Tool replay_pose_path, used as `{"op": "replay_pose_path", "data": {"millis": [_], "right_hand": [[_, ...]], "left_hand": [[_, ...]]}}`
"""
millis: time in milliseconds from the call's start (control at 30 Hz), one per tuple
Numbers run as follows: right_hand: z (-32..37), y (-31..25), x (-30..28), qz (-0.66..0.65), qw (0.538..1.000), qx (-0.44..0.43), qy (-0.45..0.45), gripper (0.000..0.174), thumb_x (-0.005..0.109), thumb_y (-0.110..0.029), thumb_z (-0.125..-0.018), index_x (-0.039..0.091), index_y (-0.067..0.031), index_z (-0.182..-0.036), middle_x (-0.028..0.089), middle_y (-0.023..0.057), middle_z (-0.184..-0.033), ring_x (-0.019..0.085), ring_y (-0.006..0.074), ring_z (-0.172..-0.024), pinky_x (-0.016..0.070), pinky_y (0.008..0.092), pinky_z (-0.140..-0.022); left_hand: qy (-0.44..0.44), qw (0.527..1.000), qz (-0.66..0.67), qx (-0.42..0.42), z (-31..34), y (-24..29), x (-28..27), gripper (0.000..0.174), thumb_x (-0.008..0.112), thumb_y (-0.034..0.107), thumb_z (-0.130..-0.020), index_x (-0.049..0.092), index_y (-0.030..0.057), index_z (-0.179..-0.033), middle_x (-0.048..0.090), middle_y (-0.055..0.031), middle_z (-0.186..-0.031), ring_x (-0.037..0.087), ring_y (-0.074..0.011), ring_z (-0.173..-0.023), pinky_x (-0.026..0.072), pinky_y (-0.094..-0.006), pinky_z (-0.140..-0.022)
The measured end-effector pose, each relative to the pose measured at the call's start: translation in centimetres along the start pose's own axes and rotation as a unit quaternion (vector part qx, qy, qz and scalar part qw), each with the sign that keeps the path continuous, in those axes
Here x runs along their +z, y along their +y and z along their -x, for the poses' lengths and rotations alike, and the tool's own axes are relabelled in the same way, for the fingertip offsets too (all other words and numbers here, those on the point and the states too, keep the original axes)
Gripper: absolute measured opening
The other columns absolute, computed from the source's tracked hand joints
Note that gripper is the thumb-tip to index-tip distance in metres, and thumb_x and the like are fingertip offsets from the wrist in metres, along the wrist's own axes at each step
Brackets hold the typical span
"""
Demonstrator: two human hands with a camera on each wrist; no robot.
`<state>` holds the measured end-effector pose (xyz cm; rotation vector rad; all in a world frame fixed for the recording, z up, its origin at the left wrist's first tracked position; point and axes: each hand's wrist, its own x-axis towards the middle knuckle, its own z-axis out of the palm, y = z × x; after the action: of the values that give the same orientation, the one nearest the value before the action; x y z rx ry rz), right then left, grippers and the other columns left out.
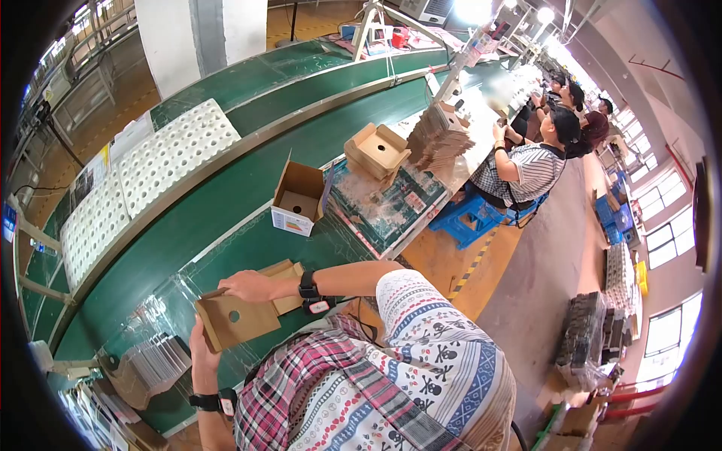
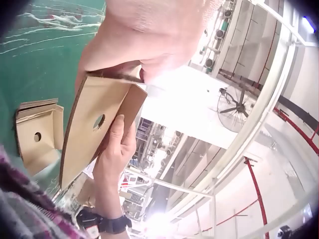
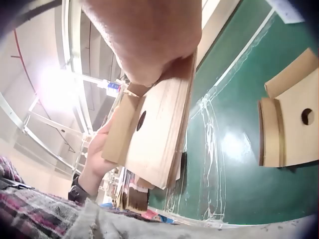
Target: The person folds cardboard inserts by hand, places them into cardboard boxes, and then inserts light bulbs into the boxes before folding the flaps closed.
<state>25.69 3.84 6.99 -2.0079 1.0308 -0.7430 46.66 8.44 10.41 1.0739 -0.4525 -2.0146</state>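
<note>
Both hands hold a brown cardboard insert (image 1: 224, 319) with a round hole and folded-up flaps, tilted above the green work surface. My left hand (image 1: 201, 347) grips its near left edge. Over the far edge, my right hand (image 1: 252, 286) grips the same piece. In the left wrist view, the right thumb (image 2: 117, 126) lies along a flap close to the hole. The right wrist view shows several cardboard layers at the insert's edge (image 3: 180, 124). Another holed cardboard insert (image 3: 294, 124) lies on the green surface beside the hands.
An open carton (image 1: 292, 223) stands farther along the green belt (image 1: 226, 203). Beyond it are stacked cardboard inserts (image 1: 380, 150) and a pile of folded cardboard (image 1: 438, 143). A row of sheets (image 1: 158, 364) stands at the near left. White holed trays (image 1: 177, 154) line the far side; people sit at right.
</note>
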Motion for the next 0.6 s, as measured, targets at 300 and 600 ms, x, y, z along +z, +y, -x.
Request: {"op": "replay_pose_path", "data": {"millis": [300,600], "right_hand": [[-1.2,-0.5,0.9,0.080,0.996,-0.025,0.023,0.018,0.050,-0.020,-0.082,0.053,-0.0046,-0.091,0.059,0.0171,-0.078,0.058,0.0361,-0.075,0.0449,0.0443,-0.062],[-1.9,0.3,-1.0,-0.092,0.992,0.008,0.090,0.041,0.058,-0.028,-0.081,0.053,0.0035,-0.106,0.061,0.0196,-0.088,0.060,0.0335,-0.078,0.0471,0.0408,-0.069]], "left_hand": [[0.101,0.903,-0.385,0.163,-4.1,-2.4,-4.3,0.029,0.051,0.020,-0.089,0.048,-0.0016,-0.108,0.056,-0.0084,-0.096,0.054,-0.0161,-0.086,0.0433,-0.0299,-0.076],[0.087,0.958,-0.218,0.167,-4.8,-1.5,-5.5,0.040,0.051,0.016,-0.088,0.040,0.0017,-0.123,0.050,-0.0100,-0.113,0.053,-0.0210,-0.097,0.0457,-0.0336,-0.079]]}}
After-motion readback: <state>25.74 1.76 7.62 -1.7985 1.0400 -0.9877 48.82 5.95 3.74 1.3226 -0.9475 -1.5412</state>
